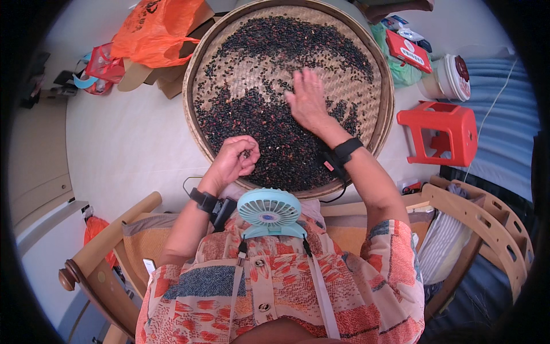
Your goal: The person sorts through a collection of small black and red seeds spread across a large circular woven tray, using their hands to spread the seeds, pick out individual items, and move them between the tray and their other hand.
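Observation:
A large round woven bamboo tray with a raised rim lies in front of me. Small dark beans cover much of it, mixed with reddish and a few pale ones. They form a thick heap on the near side and a band along the far side, with thinner cover between. My left hand is curled over the near left of the heap, a few dark beans showing inside its fingers. Over the middle right of the tray, my right hand is spread palm down, slightly blurred. Whether it touches the beans I cannot tell.
An orange plastic bag sits on cardboard at the far left. On the right are a red plastic stool, a white lidded bucket and a red packet. A light-blue fan hangs at my chest.

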A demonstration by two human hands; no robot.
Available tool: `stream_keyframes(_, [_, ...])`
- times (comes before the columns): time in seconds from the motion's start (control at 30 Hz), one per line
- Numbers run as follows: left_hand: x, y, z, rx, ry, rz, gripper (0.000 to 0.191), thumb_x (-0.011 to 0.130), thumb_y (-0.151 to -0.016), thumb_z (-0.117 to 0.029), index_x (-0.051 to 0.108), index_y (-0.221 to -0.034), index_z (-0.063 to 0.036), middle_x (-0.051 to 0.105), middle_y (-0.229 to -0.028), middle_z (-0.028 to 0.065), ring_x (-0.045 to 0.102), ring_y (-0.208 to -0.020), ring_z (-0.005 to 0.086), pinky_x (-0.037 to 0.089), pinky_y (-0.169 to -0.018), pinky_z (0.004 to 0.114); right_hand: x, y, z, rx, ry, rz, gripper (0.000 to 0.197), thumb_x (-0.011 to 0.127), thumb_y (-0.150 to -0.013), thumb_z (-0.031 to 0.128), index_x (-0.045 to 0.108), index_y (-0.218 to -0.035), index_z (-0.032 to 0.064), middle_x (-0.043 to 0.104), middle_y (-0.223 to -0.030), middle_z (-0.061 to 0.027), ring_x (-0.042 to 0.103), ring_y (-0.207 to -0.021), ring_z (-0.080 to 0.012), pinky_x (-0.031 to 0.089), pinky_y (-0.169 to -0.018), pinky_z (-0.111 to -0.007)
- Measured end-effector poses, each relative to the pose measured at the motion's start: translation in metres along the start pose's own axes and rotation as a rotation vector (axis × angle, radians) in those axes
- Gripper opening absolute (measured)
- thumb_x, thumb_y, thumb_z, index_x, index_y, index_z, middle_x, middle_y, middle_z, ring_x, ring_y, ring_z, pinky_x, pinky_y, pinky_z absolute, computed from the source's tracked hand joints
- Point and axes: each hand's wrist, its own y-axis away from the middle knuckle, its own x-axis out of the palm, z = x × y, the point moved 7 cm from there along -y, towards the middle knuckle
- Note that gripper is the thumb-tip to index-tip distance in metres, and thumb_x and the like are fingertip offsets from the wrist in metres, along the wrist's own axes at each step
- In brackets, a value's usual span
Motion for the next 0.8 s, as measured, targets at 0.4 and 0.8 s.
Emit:
stream_keyframes(0.4, [-0.001,0.001,0.000,-0.001,-0.023,0.003,0.012,0.048,-0.084,-0.008,0.053,-0.077,0.0001,0.051,-0.062,0.0080,0.037,-0.043,0.0091,0.027,-0.033,0.022,-0.016,0.001,0.100,-0.665,-0.309,-0.075,0.048,0.048,-0.089,0.025,0.037,-0.128,-0.0008,0.036,-0.134,-0.0226,0.030,-0.129,-0.0368,0.022,-0.106,-0.052])
stream_keyframes(0.8, [0.005,0.002,-0.002,0.001,-0.031,0.009,0.010,0.048,-0.083,-0.007,0.052,-0.077,-0.0003,0.048,-0.063,0.0054,0.036,-0.044,0.0084,0.027,-0.035,0.021,-0.013,-0.074,0.017,-0.262,0.104,0.062,0.056,0.041,-0.091,0.040,0.033,-0.136,0.0080,0.026,-0.144,-0.0143,0.021,-0.132,-0.0355,0.016,-0.106,-0.055])
